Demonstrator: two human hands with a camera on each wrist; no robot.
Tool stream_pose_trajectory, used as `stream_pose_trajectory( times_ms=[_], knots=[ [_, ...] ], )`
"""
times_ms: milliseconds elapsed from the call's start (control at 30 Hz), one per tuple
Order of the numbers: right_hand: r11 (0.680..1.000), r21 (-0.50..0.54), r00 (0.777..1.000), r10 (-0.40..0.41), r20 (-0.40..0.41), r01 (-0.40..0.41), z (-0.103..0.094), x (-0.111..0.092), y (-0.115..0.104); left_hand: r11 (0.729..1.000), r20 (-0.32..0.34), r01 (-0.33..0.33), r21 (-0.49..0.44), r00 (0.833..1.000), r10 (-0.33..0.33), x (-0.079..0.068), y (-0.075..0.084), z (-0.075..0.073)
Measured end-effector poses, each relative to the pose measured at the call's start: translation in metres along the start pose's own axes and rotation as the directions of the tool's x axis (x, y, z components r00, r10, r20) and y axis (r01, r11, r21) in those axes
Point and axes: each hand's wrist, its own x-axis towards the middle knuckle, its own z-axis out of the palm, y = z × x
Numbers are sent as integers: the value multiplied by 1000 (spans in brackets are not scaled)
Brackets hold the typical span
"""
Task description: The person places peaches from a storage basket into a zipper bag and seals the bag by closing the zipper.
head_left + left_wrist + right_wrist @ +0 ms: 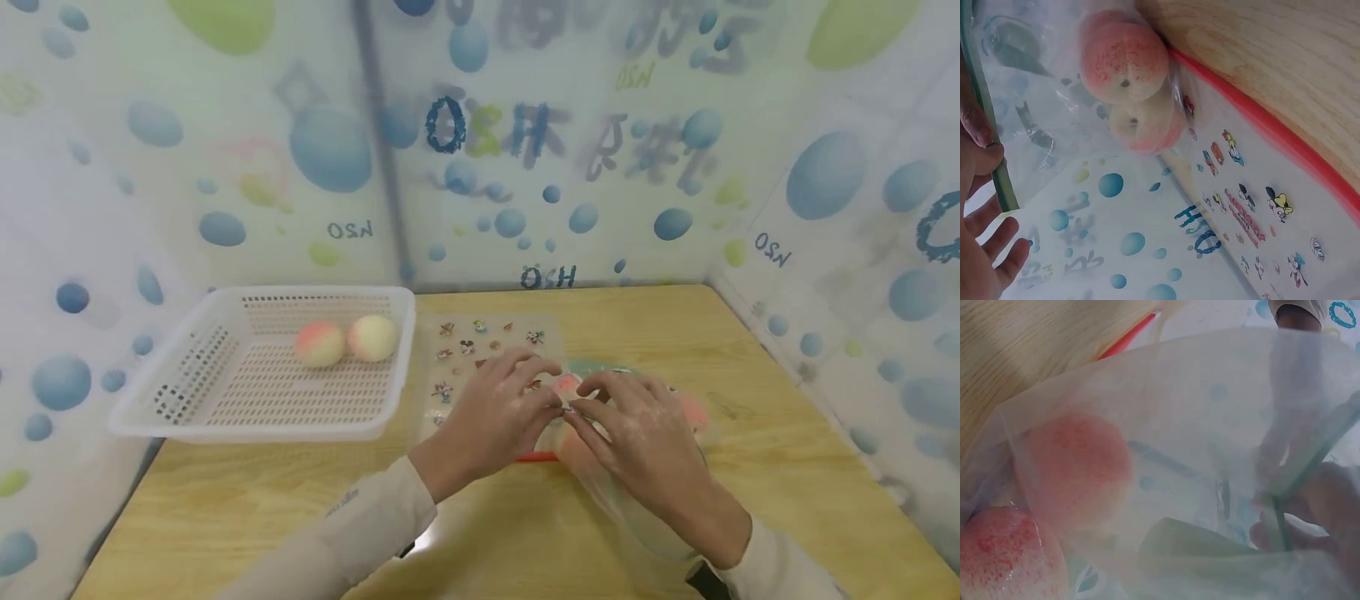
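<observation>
A clear zip bag (1029, 125) with a green zip strip (1004, 187) is held up by its edge. Near the strip's end, my left hand (502, 408) pinches it between thumb and finger. My right hand (637, 433) pinches the same strip close beside the left, fingertips almost meeting. Inside the bag are peaches; a pink peach (1125, 59) and a paler peach (1147, 125) show in the left wrist view. In the right wrist view, a peach (1075, 469) appears hazy through the plastic, with a redder peach (1010, 556) below it.
Flat on the wooden table (465, 542) lies another clear bag (465, 358) with cartoon prints and a red zip edge (1260, 119). To the left stands a white perforated basket (262, 429) holding two peaches (321, 344). A bubble-patterned curtain (480, 167) surrounds the table's back and sides.
</observation>
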Motion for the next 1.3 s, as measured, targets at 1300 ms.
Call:
stream_pose_trajectory(
  times_ms=[1300],
  knots=[
    [999, 38, 998, 30, -56, -27, 7, -4, -3, 988, -31, -21, 155, 999, 26, -10, 0, 8]
  ],
)
